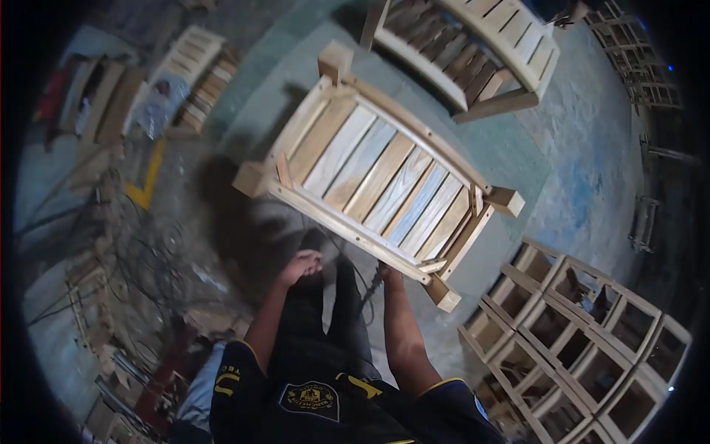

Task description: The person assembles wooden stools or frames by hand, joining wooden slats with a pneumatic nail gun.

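In front of me a small slatted wooden table (388, 174) lies upside down, its short square legs pointing up and its apron frame around the slats. My left hand (303, 265) is closed, fingers curled, a little short of the table's near side; what is in it, if anything, is too small to make out. Partly behind the near rail, close to the right-hand leg (444, 294), my right hand (390, 275) is closed around a dark corded tool (375, 285). The rail hides most of that tool, and a dark cord hangs below it.
Another slatted wooden piece (473, 55) stands just beyond. Wooden frames (569, 333) are stacked at the lower right. At the upper left are more slatted pieces (196, 59) with a clear plastic bag (159, 103). Loose cables (159, 255) lie on the floor to the left.
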`<state>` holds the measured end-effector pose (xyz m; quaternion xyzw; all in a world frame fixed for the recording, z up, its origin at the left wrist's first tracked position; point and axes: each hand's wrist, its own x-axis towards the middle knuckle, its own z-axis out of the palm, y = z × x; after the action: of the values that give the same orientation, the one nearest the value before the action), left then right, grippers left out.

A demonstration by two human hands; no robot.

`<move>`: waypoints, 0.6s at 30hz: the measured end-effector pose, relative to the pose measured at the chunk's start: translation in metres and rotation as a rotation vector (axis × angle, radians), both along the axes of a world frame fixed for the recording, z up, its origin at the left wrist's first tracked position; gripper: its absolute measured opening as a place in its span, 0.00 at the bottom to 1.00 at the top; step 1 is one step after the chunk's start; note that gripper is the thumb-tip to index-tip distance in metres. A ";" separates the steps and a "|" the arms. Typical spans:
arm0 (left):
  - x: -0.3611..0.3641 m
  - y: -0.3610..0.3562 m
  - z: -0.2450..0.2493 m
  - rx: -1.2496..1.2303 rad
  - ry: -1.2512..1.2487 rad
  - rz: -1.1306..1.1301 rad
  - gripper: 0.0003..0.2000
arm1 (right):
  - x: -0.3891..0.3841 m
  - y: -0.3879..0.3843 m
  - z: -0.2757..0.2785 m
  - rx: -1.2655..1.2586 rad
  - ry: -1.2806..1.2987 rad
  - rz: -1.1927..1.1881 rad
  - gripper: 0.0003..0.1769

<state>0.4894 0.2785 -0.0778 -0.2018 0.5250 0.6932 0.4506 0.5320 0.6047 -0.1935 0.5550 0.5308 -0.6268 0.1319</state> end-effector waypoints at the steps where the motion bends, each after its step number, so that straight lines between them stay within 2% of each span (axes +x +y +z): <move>1: -0.008 -0.025 0.028 -0.051 -0.061 0.032 0.12 | -0.006 -0.001 -0.001 0.004 0.006 -0.018 0.07; 3: -0.039 -0.069 0.096 -0.156 -0.147 0.140 0.11 | -0.020 -0.006 -0.005 0.010 0.021 -0.060 0.07; 5: -0.059 -0.128 0.106 -0.273 0.076 0.096 0.11 | -0.034 -0.011 -0.008 0.023 0.029 -0.111 0.07; 7: -0.119 -0.154 0.171 -0.221 -0.022 0.173 0.11 | -0.044 -0.016 -0.012 0.038 0.033 -0.171 0.07; 10: -0.215 -0.175 0.227 -0.181 0.183 -0.046 0.10 | -0.035 -0.026 -0.013 0.068 0.011 -0.306 0.07; 12: -0.284 -0.142 0.257 -0.275 0.633 -0.315 0.10 | -0.014 -0.040 -0.019 0.082 -0.003 -0.425 0.07; 14: -0.339 -0.090 0.296 -0.212 0.703 -0.507 0.10 | 0.002 -0.067 -0.002 0.032 0.005 -0.566 0.07; 15: -0.367 -0.057 0.310 -0.134 0.557 -0.564 0.10 | 0.010 -0.080 0.008 -0.020 0.015 -0.640 0.07; 17: -0.405 0.016 0.295 -0.144 1.021 -0.848 0.14 | 0.003 -0.111 0.078 -0.142 0.040 -0.753 0.09; 18: -0.415 0.051 0.283 -0.166 1.033 -0.906 0.17 | 0.008 -0.120 0.087 -0.215 0.061 -0.837 0.05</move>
<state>0.0743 0.3297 0.2055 0.3598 0.7562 0.4013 0.3709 0.5396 0.4851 -0.1065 0.6868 0.1956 -0.6939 -0.0922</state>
